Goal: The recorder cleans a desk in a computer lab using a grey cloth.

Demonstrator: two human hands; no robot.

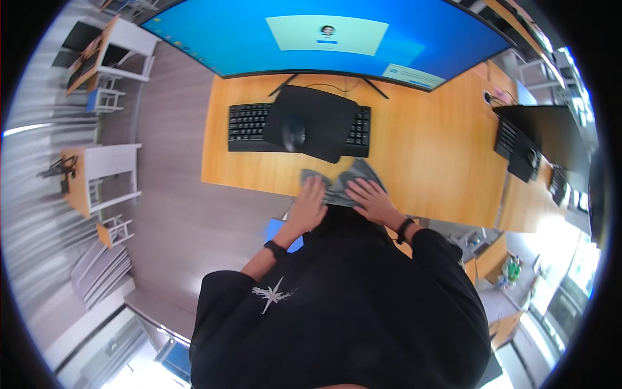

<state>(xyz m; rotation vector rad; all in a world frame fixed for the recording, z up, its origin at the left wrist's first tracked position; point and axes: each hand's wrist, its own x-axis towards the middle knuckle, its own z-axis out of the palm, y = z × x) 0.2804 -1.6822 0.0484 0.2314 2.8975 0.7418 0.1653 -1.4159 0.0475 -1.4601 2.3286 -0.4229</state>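
Note:
A crumpled grey cloth lies at the front edge of the wooden desk. My left hand rests on its left part, palm down with the fingers pointing away from me. On the right part my right hand is laid flat, its fingers spread. Neither hand shows a grip on the cloth. Beyond it, a black mouse pad sits askew on top of a black keyboard and hides the keyboard's middle. A black computer mouse stands on the pad.
A large lit monitor stands on thin black legs at the back of the desk. To the right are another monitor and keyboard. A blue stool seat is partly hidden below my left arm. White-framed desks stand across the floor at left.

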